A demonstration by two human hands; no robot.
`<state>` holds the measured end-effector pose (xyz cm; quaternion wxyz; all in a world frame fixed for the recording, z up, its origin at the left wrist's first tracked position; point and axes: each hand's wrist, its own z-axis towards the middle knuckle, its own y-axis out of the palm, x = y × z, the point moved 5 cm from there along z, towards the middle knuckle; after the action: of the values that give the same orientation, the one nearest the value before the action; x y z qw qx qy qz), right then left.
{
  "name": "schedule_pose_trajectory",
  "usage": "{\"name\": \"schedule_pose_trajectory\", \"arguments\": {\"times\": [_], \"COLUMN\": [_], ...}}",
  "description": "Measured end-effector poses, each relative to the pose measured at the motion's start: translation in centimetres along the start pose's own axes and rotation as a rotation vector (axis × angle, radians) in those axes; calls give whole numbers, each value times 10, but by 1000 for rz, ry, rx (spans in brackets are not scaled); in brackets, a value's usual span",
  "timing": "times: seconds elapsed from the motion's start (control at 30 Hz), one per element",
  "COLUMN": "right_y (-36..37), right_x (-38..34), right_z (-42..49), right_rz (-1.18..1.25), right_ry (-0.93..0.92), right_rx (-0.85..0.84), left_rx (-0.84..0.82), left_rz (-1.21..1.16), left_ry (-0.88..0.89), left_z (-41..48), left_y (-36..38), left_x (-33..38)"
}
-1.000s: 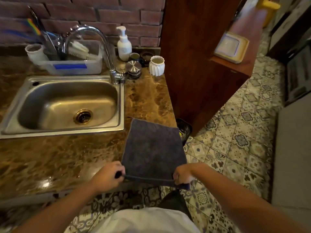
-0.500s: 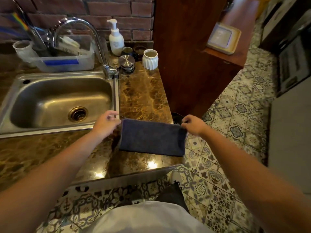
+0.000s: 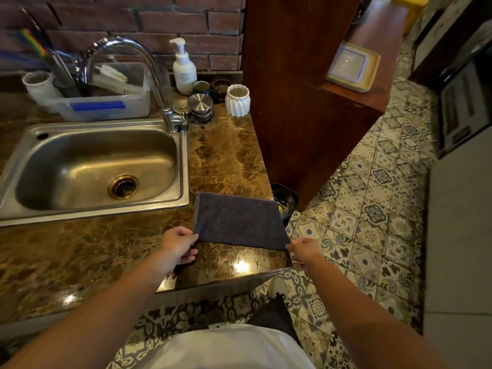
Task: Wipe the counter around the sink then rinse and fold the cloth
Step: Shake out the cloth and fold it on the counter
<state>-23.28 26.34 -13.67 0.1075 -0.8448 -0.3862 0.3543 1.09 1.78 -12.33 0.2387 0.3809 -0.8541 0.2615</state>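
1. Brown marble counter [image 3: 226, 155], brick wall [image 3: 173, 20] behind, patterned tile floor [image 3: 372, 222] open to the right.
2. Cloth [image 3: 239, 222] lies folded flat at the counter's front right corner, just beside the sink [image 3: 183, 169] rim, its right edge at the counter edge.
3. Left hand [image 3: 178, 245]: thumb at the near-left cloth corner, fingers curled; grip cannot be told. Right hand [image 3: 304, 250] at the near-right corner; fingers hidden.
4. Count: one cloth, one sink, one tap [image 3: 149, 59], one soap bottle [image 3: 184, 73], one white cup [image 3: 237, 101].

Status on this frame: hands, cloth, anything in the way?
Left hand pinches near-left corner of cloth; right hand at near-right corner, grip unclear. Cloth flat on counter, right of sink. Nothing on the cloth.
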Motion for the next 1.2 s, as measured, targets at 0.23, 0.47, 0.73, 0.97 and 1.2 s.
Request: {"name": "schedule_pose_trajectory", "arguments": {"times": [0.23,0.47,0.73,0.97,1.2], "right_y": [-4,-21,30,32,38], "right_x": [-11,-103,-227,-194,-180], "right_z": [5,-41,-181,-153,-145], "right_rz": [118,-73,-558,-203,710], "right_ry": [76,-422,-1178,-858,-161], "right_rx": [11,225,-125,-327,-575], "left_rx": [-150,226,-136,-393,-241], "left_rz": [-272,262,392,30,334], "left_ry": [-287,383,787,588,430], "left_z": [0,-30,-112,-93,-66], "left_y": [-18,-26,21,15,18], "left_x": [-3,90,198,131,74]}}
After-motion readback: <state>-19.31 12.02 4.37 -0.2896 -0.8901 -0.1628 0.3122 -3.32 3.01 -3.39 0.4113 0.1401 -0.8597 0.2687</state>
